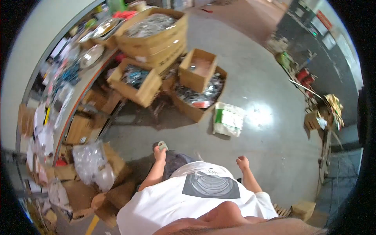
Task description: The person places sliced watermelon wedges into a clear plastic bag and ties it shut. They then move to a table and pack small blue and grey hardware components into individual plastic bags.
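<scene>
A white T-shirt [156, 203] with a grey rectangular print [211, 187] tops dark trousers [176, 161].

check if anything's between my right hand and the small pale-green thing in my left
Nothing visible blocks it: between the right hand and the small pale-green object in the left hand, the view shows mainly dark trousers and grey floor, apparently lower down.

The left hand [159, 154] is closed in a grip, left forearm [152, 174] slanting back behind the fingers [158, 148]; the right hand [243, 162], well apart, is curled, right forearm [251, 181] trailing behind.
</scene>
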A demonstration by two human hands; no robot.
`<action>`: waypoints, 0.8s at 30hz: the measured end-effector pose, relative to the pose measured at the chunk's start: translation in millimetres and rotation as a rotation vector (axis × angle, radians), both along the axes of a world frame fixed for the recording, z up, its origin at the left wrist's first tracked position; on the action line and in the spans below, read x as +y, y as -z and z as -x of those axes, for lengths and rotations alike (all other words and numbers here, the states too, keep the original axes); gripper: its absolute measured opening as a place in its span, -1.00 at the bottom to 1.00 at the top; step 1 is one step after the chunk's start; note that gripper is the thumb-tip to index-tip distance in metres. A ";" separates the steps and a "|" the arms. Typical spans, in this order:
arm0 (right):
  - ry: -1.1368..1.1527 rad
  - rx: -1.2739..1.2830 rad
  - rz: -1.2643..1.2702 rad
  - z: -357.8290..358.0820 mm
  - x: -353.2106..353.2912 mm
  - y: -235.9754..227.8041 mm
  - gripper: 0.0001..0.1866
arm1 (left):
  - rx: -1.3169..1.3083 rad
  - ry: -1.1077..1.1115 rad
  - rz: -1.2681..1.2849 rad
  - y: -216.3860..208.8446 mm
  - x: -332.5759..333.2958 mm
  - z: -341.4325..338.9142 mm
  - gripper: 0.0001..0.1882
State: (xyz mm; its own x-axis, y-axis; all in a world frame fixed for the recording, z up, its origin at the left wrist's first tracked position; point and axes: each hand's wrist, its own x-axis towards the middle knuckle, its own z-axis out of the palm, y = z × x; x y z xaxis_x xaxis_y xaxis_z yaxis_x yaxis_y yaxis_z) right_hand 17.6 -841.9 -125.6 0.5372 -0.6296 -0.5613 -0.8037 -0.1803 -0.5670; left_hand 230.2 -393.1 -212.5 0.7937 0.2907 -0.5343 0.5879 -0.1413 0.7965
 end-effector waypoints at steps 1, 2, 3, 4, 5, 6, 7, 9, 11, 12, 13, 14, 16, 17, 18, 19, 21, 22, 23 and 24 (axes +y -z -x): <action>0.140 -0.008 -0.050 22.8 -22.9 -4.8 -0.70 | 0.011 0.078 -0.027 -1.4 -40.1 2.6 -0.44; 0.258 -0.045 -0.072 40.0 -44.9 -8.7 -0.71 | 0.020 0.147 -0.055 -2.4 -80.9 7.5 -0.43; 0.429 -0.082 -0.091 73.0 -59.5 -4.7 -0.72 | 0.041 0.331 -0.171 -58.6 -139.1 1.7 -0.38; 0.550 -0.119 -0.127 85.9 -71.6 -3.8 -0.73 | -0.016 0.414 -0.208 -79.7 -170.0 -8.8 -0.36; 0.605 -0.131 -0.155 86.7 -85.5 -3.4 -0.74 | -0.072 0.479 -0.247 -92.0 -195.1 -18.3 -0.35; 0.661 -0.165 -0.192 85.4 -95.5 -0.1 -0.74 | -0.128 0.544 -0.285 -97.1 -217.7 -27.2 -0.33; 0.720 -0.202 -0.228 81.1 -104.7 5.4 -0.74 | -0.187 0.544 -0.212 -102.2 -238.9 -43.4 -0.33; 0.745 -0.215 -0.277 72.3 -132.3 13.9 -0.75 | -0.175 0.554 -0.268 -105.9 -268.6 -68.8 -0.34; 0.694 -0.182 -0.296 66.6 -163.3 29.2 -0.77 | -0.172 0.544 -0.361 -102.5 -300.2 -95.2 -0.31; 0.675 -0.166 -0.307 63.1 -174.5 35.6 -0.78 | -0.107 0.534 -0.393 -98.3 -316.6 -101.4 -0.32; 0.656 -0.155 -0.316 54.4 -187.6 39.8 -0.78 | -0.049 0.523 -0.424 -96.7 -333.8 -110.3 -0.32; 0.679 -0.135 -0.320 45.2 -205.4 42.8 -0.79 | 0.009 0.511 -0.456 -95.0 -353.8 -125.5 -0.33; 0.708 -0.059 -0.301 51.3 -252.2 31.2 -0.80 | 0.158 0.488 -0.281 -82.0 -403.6 -141.4 -0.35; 0.732 -0.053 -0.264 49.7 -273.9 22.3 -0.83 | 0.170 0.548 -0.223 -72.5 -436.3 -151.4 -0.39; 0.769 -0.115 -0.242 43.7 -301.4 12.7 -0.84 | 0.166 0.604 0.190 -27.2 -453.9 -163.9 -0.38; 0.861 -0.185 -0.211 56.9 -323.0 13.1 -0.85 | 0.018 0.612 -0.037 -49.8 -512.8 -157.2 -0.39; 0.845 -0.173 -0.139 105.0 -378.6 40.6 -0.88 | 0.016 0.748 0.263 -79.0 -593.3 -163.8 -0.36; 0.868 -0.024 -0.170 90.7 -376.7 16.1 -0.86 | 0.020 0.839 0.218 -141.4 -633.9 -168.2 -0.34; 0.672 0.057 -0.043 70.7 -398.8 -7.2 -0.91 | -0.169 0.965 0.060 -140.3 -657.1 -182.5 -0.31; 0.645 0.109 -0.017 71.5 -412.6 -8.9 -0.92 | -0.235 1.178 0.003 -192.4 -684.2 -197.7 -0.34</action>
